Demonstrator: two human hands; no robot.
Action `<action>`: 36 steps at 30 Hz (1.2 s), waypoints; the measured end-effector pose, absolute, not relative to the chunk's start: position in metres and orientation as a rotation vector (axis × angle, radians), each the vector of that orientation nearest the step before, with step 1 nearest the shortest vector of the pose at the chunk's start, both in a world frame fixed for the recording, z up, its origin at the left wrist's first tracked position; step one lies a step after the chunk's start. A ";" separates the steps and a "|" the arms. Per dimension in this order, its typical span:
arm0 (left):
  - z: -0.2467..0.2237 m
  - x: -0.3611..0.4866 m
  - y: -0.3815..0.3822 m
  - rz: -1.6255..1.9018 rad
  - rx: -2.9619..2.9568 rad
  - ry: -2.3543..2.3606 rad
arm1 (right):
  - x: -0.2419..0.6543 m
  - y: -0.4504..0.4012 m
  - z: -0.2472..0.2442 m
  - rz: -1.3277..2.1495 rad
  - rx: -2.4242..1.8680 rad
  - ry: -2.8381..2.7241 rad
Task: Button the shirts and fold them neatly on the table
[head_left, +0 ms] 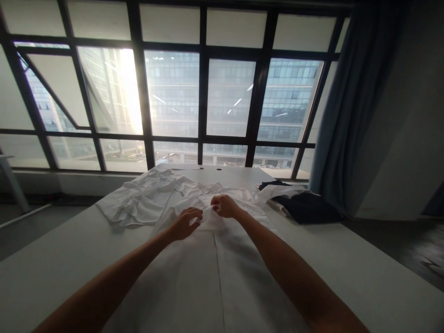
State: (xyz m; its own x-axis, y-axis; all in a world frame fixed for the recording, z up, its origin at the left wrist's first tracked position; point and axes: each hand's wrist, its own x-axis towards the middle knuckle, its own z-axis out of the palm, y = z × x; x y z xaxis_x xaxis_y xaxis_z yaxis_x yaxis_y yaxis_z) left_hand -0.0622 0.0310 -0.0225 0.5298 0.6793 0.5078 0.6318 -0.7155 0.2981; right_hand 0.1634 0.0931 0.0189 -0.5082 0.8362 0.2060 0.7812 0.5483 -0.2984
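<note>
Pinching the white garment (187, 273), your right hand (225, 206) sits beside your curled left hand (187, 223), its grip too dim to tell; the cloth lies under both on the white table (354, 259), lengthwise from you toward the windows (231, 97).

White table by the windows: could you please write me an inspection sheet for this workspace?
Surface: white table, with two small dark round spots near its far edge.
Job's things: white garment spread lengthwise between the arms; crumpled white cloth to its left.
Clutter: dark fabric pile at right, white fabric partly over it.
Hands: right hand pinches the garment; left hand is at it, grip unclear.
Cables: nothing seen.
Surroundings: black-framed windows, one pane tilted open; blue curtain at right.
</note>
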 end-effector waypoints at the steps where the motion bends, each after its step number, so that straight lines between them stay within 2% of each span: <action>1: -0.022 -0.059 0.027 0.897 2.705 1.086 | 0.175 0.091 0.022 0.465 -1.369 -2.480; 3: -0.019 -0.054 0.018 0.720 2.762 0.960 | 0.195 0.088 0.026 0.877 -1.495 -2.418; 5: -0.016 -0.050 0.007 0.517 2.809 0.849 | 0.208 0.086 0.025 0.957 -1.635 -2.265; 8: -0.012 -0.049 -0.003 0.397 2.845 0.766 | 0.211 0.083 0.014 0.724 -1.789 -2.200; 13: -0.008 -0.065 -0.001 0.471 2.842 0.836 | 0.194 0.078 0.003 0.434 -1.873 -2.295; 19: -0.006 -0.074 0.002 0.478 2.856 0.947 | 0.215 0.052 0.048 0.267 -1.633 -2.194; 20: -0.006 -0.074 0.001 0.471 2.837 0.936 | 0.227 0.043 0.060 0.347 -1.553 -2.205; 23: -0.005 -0.074 -0.001 0.444 2.736 0.896 | 0.266 0.017 0.091 1.059 -1.480 -2.499; 25: -0.004 -0.075 0.003 0.428 2.612 0.889 | 0.285 0.006 0.099 1.339 -1.509 -2.496; 30: -0.006 -0.061 0.041 0.355 2.322 1.050 | 0.284 0.008 0.070 1.193 -1.810 -2.301; 36: -0.011 -0.016 0.105 0.392 2.880 1.190 | 0.256 0.014 0.034 1.384 -1.749 -2.356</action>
State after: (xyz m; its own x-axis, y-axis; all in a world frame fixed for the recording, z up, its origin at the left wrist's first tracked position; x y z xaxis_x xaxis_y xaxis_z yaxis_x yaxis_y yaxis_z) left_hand -0.0159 0.1052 -0.0114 0.6817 0.6951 0.2284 0.6950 -0.7127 0.0949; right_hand 0.2561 0.0144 0.0343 -0.4150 0.7373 -0.5331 0.8247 0.0572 -0.5627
